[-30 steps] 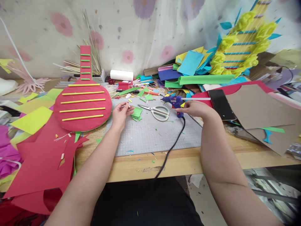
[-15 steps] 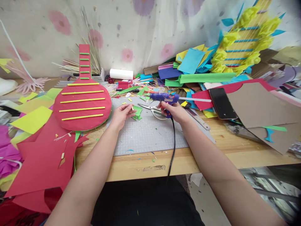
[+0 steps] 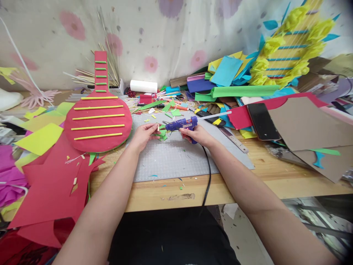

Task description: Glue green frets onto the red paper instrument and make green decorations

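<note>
Gripping glue gun (image 3: 180, 124) in right hand (image 3: 199, 135), pinching pale piece (image 3: 158, 127) in left hand (image 3: 145, 135) beside gun's nozzle (image 3: 167, 127), risking burns from one slip.

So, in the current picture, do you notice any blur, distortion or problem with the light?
In the head view, light is fairly even and the glue gun reads clearly; also in the head view, the right forearm looks stretched by distortion, and the yellow-flowered piece looks softer, near a darkened corner.

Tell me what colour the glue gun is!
The glue gun is mostly bluish purple; it shows best in the head view.
</note>
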Available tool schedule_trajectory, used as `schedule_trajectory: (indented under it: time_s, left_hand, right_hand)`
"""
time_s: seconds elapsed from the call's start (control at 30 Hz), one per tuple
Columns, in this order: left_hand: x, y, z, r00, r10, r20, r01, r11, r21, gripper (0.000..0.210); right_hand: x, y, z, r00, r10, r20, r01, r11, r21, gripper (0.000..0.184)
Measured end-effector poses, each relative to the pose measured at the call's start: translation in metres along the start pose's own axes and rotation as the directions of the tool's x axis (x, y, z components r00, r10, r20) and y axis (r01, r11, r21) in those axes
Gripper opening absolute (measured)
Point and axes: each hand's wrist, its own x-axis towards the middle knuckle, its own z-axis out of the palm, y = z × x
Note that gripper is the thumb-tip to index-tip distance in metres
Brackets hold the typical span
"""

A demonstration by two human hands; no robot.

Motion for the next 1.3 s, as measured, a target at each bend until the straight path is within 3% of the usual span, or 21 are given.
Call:
schedule_trajectory:
  time_s: [1.3]
  left_hand:
    - [0.0015,-0.0037,-0.0019,0.998,0.005,0.062,-0.009,0.998,0.056,0.025]
  right_hand:
    - [0.0060,0.0078,-0.0027,1.000,-0.020,-0.014,0.020,1.000,-0.004,0.047]
